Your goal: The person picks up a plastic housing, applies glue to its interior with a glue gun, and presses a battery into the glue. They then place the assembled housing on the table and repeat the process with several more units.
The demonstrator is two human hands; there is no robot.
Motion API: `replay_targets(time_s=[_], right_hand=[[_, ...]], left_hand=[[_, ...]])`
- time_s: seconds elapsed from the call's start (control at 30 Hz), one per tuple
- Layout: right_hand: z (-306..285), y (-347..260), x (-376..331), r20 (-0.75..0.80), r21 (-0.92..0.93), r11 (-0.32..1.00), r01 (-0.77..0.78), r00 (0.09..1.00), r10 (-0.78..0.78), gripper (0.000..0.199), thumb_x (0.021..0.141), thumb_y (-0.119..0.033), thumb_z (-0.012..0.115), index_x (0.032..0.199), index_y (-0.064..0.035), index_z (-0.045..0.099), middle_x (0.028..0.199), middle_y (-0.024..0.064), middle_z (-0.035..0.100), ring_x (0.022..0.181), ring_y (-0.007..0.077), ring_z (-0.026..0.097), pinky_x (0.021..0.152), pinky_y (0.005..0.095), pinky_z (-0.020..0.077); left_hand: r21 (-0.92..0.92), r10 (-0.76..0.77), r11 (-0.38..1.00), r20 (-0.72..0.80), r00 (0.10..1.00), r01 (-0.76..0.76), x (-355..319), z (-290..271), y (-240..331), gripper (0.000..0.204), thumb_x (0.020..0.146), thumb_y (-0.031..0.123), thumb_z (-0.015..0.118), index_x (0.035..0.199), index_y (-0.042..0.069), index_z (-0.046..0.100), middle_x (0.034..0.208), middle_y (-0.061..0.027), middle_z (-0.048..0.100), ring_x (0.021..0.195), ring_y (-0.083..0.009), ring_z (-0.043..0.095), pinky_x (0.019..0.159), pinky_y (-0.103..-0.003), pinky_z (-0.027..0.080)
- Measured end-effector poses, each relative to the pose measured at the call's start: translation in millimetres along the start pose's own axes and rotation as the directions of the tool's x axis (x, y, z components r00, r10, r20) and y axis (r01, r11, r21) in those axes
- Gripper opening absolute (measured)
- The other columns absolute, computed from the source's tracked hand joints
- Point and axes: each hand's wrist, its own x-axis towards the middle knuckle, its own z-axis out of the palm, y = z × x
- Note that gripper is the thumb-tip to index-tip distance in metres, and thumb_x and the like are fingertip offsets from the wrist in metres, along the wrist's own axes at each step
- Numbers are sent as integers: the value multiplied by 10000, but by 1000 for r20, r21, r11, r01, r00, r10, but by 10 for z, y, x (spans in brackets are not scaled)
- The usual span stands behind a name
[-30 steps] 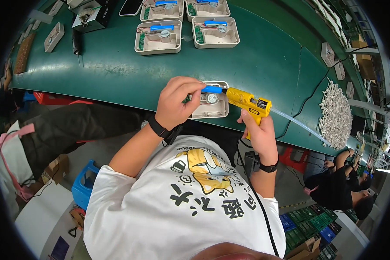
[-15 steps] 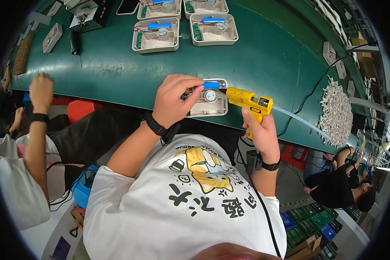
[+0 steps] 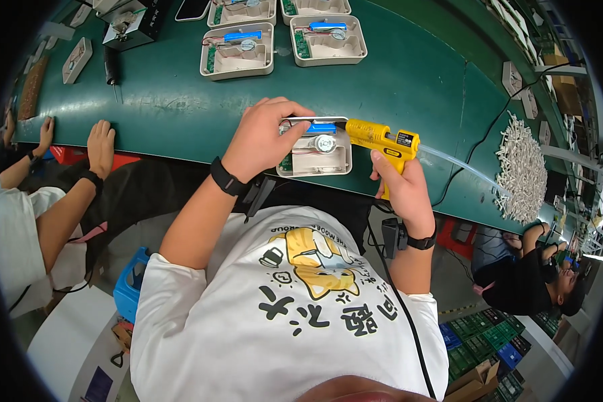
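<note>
A pale plastic housing (image 3: 328, 161) lies at the near edge of the green table (image 3: 409, 80), with a blue battery cell (image 3: 321, 127), a round speaker and a small green board inside. My left hand (image 3: 258, 137) rests on the housing's left end, fingers bent over its top corner. My right hand (image 3: 402, 191) grips the handle of a yellow glue gun (image 3: 378, 137), whose nozzle points left at the blue cell. A clear glue stick (image 3: 459, 164) sticks out behind the gun.
Several similar open housings (image 3: 238, 50) sit farther back on the table. A heap of white glue sticks (image 3: 522, 167) lies to the right. Another person's hands (image 3: 100, 144) rest on the table edge at the left. Green and blue crates (image 3: 489, 342) stand on the floor.
The neighbouring person's hands came down from raised onto the table edge at the left. My two hands, the housing and the glue gun have stayed almost still.
</note>
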Motion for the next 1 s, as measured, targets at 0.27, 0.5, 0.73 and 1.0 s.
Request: replay_targets(time_s=[0.27, 0.5, 0.73, 1.0], right_hand=[[15, 19, -147, -48, 30, 998, 48, 998, -47, 278, 1064, -286, 703, 1130, -15, 697, 845, 28, 683, 614, 79, 596, 503, 253, 507], [20, -2, -173, -20, 28, 999, -15, 1000, 16, 273, 1065, -279, 704, 1131, -15, 699, 869, 24, 689, 626, 76, 604, 504, 247, 504], [69, -44, -246, -75, -75, 997, 7, 997, -13, 269, 1070, -255, 690, 1167, -4, 697, 919, 44, 721, 636, 82, 616, 525, 243, 513], [306, -226, -140, 147, 188, 980, 72, 984, -100, 299, 1079, -233, 672, 1231, 23, 694, 935, 61, 739, 640, 87, 615, 555, 243, 516]], left_hand=[[9, 3, 1000, 45, 999, -4, -4, -26, -43, 169, 966, 118, 766, 1121, 70, 813, 935, -73, 724, 901, -243, 629, 820, -372, 499], [-20, 1, 1000, 34, 999, 0, -1, -28, -56, 165, 973, 131, 766, 1119, 75, 819, 912, -60, 720, 879, -232, 619, 815, -358, 489], [-17, 30, 999, 45, 999, -29, -46, -30, -107, 189, 1011, 178, 726, 1153, 85, 809, 978, -49, 738, 935, -231, 630, 860, -360, 473], [118, 147, 982, 41, 988, -151, -134, -63, -47, 422, 903, 81, 609, 1314, 125, 693, 1170, -32, 694, 1077, -254, 595, 943, -407, 382]])
